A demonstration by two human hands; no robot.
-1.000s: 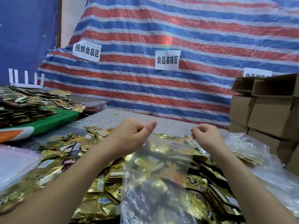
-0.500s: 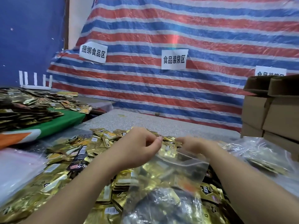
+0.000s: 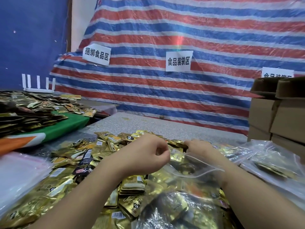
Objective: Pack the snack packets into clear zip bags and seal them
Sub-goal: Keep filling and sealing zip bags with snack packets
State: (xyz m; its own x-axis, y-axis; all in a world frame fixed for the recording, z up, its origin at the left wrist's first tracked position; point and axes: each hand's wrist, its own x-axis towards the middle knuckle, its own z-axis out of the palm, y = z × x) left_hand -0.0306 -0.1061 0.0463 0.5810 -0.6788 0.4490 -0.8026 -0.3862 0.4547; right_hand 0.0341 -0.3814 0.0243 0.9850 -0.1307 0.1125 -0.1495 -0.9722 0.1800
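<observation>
At the far left a stack of empty bags (image 3: 21, 176) lies on the worktop (image 3: 148, 124), beside a green cloth (image 3: 66, 124) heaped with dark packets. A wide pile of gold packets (image 3: 69, 162) covers the worktop in front of the person.

The left hand (image 3: 145, 156) hovers over the middle of the pile, its fingers (image 3: 160, 146) curled in and pinching the left end of the zip bag (image 3: 181, 200) at its mouth. The bag, already holding gold packets, lies below and between both forearms, its open zip edge running rightward from those fingers.

The right hand (image 3: 196, 147) reaches past the mouth into the pile; its fingers are bent down among the packets, and whether they grasp one cannot be told.

Further right lie filled bags (image 3: 270, 161), and cardboard boxes (image 3: 280, 113) stand stacked against the striped tarp (image 3: 198, 33).
</observation>
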